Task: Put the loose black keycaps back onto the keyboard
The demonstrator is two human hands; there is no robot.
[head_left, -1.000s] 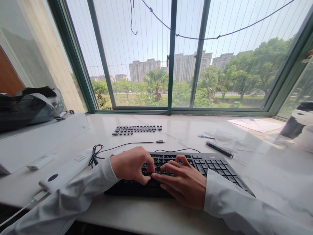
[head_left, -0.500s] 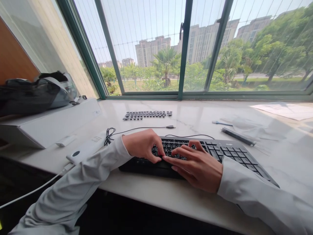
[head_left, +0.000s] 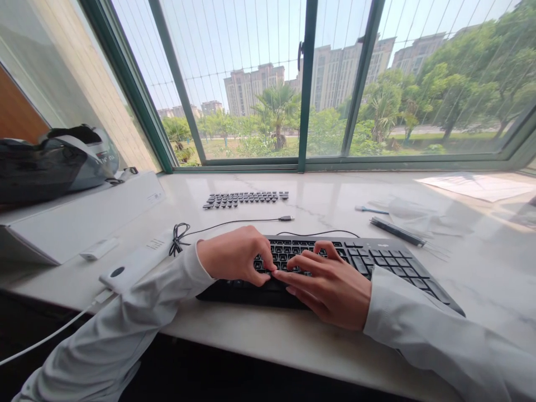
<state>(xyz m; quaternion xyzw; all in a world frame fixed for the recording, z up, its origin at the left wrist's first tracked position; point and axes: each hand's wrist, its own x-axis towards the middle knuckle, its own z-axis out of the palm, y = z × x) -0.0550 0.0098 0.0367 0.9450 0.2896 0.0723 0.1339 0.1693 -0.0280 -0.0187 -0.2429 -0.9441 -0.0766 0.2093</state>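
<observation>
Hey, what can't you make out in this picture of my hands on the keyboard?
All in the head view:
- Whether the left hand pinches anything: its fingertips hide it.
- Keys under the right hand: covered by it.
- Markings on the loose keycaps: too small.
- Anything written on the paper: washed out by glare.
- The dark bundle's far end: cut off by the left edge.
</observation>
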